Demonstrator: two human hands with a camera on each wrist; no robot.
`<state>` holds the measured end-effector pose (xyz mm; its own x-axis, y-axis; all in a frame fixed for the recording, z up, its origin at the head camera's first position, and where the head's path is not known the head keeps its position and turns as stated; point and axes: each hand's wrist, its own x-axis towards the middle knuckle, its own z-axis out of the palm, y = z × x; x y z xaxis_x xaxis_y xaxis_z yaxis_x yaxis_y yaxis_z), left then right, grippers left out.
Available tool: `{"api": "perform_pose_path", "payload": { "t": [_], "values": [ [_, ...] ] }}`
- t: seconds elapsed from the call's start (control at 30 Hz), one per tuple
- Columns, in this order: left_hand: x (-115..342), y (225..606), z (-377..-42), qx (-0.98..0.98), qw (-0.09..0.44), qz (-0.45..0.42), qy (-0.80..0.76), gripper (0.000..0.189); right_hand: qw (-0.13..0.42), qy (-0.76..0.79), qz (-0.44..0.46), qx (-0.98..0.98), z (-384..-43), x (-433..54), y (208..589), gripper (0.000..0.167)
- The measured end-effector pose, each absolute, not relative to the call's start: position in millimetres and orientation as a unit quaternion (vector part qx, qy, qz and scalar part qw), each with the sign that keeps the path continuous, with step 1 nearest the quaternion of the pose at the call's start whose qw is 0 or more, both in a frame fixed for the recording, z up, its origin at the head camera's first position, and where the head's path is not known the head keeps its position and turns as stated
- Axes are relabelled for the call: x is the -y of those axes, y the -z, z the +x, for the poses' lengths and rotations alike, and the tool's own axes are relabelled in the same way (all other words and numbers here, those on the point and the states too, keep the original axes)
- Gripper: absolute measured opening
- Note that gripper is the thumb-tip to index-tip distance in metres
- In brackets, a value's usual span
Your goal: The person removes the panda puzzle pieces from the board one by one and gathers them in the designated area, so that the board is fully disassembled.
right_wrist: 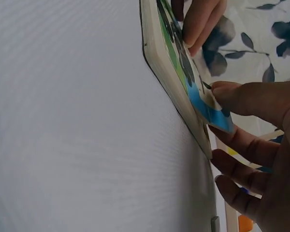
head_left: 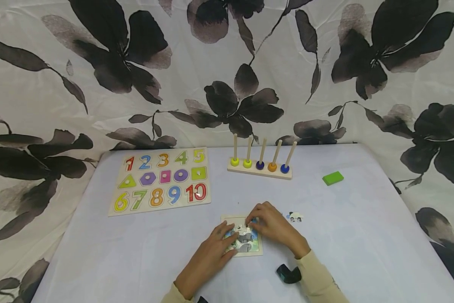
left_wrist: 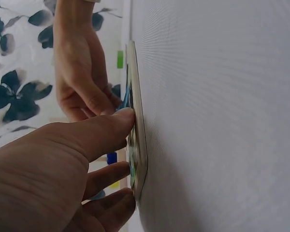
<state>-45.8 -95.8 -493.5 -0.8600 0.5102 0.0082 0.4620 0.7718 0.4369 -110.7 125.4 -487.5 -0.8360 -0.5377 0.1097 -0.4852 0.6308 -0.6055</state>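
- Right hand (head_left: 271,224) pinches a puzzle piece (right_wrist: 216,116) at the board's (head_left: 249,254) one o'clock; tilt could jam it
- Left hand (head_left: 212,248), fingers spread at eight o'clock, might shift seated pieces (head_left: 246,238)

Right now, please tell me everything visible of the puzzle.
The puzzle lies on the white table: a board, apparently wood, with a pale frame around grey figures on green and blue. The left hand rests on its left side; the right hand pinches a partly blue piece, tilted, at its far side.
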Motion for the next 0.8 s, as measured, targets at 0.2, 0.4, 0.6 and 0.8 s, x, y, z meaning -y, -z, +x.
{"api": "perform_pose_path", "payload": {
  "t": [0.2, 0.4, 0.6, 0.8],
  "values": [
    [93.1, 492.2, -45.1, -0.94, 0.065, 0.253, -0.222, 0.043, 0.019, 0.317, -0.298, -0.9, -113.0, -125.4, 489.6, 0.013],
    [90.5, 491.5, -45.6, -0.943, 0.07, 0.253, -0.203, 0.04, 0.028, 0.328, -0.28, -0.902, -113.1, -123.9, 489.2, 0.018],
    [86.1, 492.7, -45.8, -0.948, 0.054, 0.268, -0.163, 0.038, 0.036, 0.332, -0.265, -0.904, -113.8, -122.6, 487.9, 0.021],
    [83.8, 491.3, -44.5, -0.951, 0.045, 0.271, -0.144, 0.037, 0.034, 0.333, -0.271, -0.903, -113.9, -122.7, 488.5, 0.02]
  ]
}}
